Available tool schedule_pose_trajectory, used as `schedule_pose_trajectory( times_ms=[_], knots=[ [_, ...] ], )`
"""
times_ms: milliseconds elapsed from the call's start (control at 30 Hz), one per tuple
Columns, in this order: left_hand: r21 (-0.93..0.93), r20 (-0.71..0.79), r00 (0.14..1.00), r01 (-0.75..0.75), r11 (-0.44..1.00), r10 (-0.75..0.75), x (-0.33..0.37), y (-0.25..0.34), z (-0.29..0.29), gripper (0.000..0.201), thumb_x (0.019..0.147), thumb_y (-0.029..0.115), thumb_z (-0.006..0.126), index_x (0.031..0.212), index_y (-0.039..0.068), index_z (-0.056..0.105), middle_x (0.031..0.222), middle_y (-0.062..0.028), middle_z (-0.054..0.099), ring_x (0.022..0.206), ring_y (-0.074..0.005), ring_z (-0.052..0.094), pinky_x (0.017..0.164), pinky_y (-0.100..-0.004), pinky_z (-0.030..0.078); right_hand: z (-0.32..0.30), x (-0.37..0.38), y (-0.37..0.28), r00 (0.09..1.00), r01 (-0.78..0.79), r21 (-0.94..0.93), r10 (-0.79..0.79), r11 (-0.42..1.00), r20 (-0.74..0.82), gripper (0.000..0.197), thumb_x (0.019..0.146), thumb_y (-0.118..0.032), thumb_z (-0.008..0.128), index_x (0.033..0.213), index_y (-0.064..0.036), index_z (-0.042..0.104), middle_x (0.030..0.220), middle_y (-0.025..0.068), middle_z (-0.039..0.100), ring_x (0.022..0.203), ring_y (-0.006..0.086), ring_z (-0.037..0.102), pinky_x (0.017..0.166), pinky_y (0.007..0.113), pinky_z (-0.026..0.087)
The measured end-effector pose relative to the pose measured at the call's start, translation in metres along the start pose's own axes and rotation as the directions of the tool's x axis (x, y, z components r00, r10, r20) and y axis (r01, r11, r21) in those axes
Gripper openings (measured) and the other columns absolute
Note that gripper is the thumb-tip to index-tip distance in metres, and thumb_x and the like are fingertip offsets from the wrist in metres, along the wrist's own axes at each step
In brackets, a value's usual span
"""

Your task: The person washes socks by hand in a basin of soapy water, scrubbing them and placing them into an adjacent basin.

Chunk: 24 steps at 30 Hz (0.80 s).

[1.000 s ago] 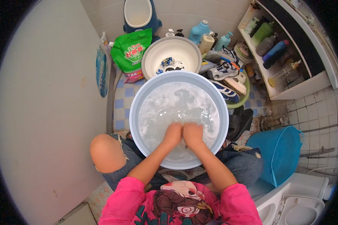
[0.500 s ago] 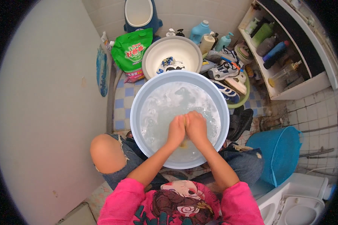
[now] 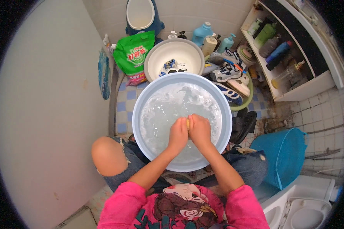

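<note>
My left hand [image 3: 178, 133] and my right hand [image 3: 200, 131] are pressed together, fingers curled, over the middle of a light blue basin [image 3: 137, 122]. Between them shows a sliver of a yellowish, soft-looking piece [image 3: 187, 123]; the rest of it is covered by my fingers, and its kind cannot be made out. Cloudy, soapy water [image 3: 160, 114] fills the basin, with white foam around its edge. The basin stands between my knees, and both forearms reach in over its near rim.
Behind the basin stands a white basin [image 3: 152, 63] holding patterned cloth. Left of that is a green bag [image 3: 135, 53]; to the right, a green tub [image 3: 251, 93] is heaped with shoes. A blue bucket [image 3: 281, 156], a toilet [image 3: 305, 213] and a bottle shelf [image 3: 305, 89] line the right side.
The yellowish piece showed below my hands before; now only a bit shows between them. Foam has shifted on the water. My hands have barely moved.
</note>
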<state>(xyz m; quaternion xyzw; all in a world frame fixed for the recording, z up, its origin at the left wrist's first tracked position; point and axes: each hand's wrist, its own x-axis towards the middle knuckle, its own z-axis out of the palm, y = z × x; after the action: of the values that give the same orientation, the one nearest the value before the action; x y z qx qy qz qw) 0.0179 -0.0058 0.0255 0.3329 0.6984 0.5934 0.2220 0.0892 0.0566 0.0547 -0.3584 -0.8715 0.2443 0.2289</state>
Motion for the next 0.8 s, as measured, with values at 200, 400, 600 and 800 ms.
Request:
schedule_pose_trajectory(
  times_ms=[200, 400, 600, 800],
  knots=[
    [0.069, 0.057, 0.998, 0.000, 0.998, -0.004, 0.003, 0.000, -0.003, 0.031, 0.091, 0.021, 0.036, 0.072, -0.002, 0.045, 0.063, -0.0205, 0.048, 0.057, -0.0340, 0.046, 0.054, -0.0396, 0.036, 0.005, -0.002, -0.003, 0.983, 0.176, -0.038, -0.178, 0.984, -0.049, 0.023, 0.078, -0.016, 0.047, 0.059, -0.0041, 0.051, 0.056, 0.0148, 0.052, 0.054, 0.0333, 0.052, 0.052, 0.042, 0.038],
    [-0.067, 0.109, 0.976, 0.195, 0.978, -0.187, 0.011, -0.008, -0.008, 0.030, 0.091, 0.020, 0.036, 0.073, -0.002, 0.044, 0.060, -0.0122, 0.042, 0.057, -0.0187, 0.040, 0.056, -0.0334, 0.037, 0.009, -0.007, -0.015, 0.981, 0.152, 0.109, -0.136, 0.982, -0.139, 0.027, 0.083, -0.016, 0.045, 0.060, -0.0036, 0.049, 0.054, 0.0169, 0.050, 0.053, 0.0344, 0.051, 0.050, 0.043, 0.039],
    [-0.172, 0.112, 0.967, 0.246, 0.954, -0.230, 0.015, -0.016, -0.005, 0.028, 0.090, 0.021, 0.038, 0.076, -0.001, 0.049, 0.064, -0.0193, 0.050, 0.060, -0.0311, 0.050, 0.057, -0.0378, 0.039, 0.002, -0.003, -0.012, 0.989, 0.126, 0.000, -0.126, 0.992, -0.072, 0.026, 0.084, -0.016, 0.044, 0.063, -0.0027, 0.050, 0.058, 0.0165, 0.052, 0.057, 0.0338, 0.052, 0.054, 0.042, 0.040],
    [-0.113, 0.036, 0.999, 0.024, 0.993, -0.020, 0.008, -0.001, 0.005, 0.025, 0.089, 0.019, 0.042, 0.078, -0.002, 0.050, 0.065, -0.0125, 0.049, 0.060, -0.0180, 0.047, 0.057, -0.0311, 0.039, 0.003, 0.009, 0.029, 0.969, -0.245, 0.330, 0.242, 0.912, 0.049, 0.023, 0.084, -0.016, 0.043, 0.069, 0.0001, 0.050, 0.063, 0.0163, 0.053, 0.060, 0.0331, 0.052, 0.055, 0.039, 0.040]
  ],
)
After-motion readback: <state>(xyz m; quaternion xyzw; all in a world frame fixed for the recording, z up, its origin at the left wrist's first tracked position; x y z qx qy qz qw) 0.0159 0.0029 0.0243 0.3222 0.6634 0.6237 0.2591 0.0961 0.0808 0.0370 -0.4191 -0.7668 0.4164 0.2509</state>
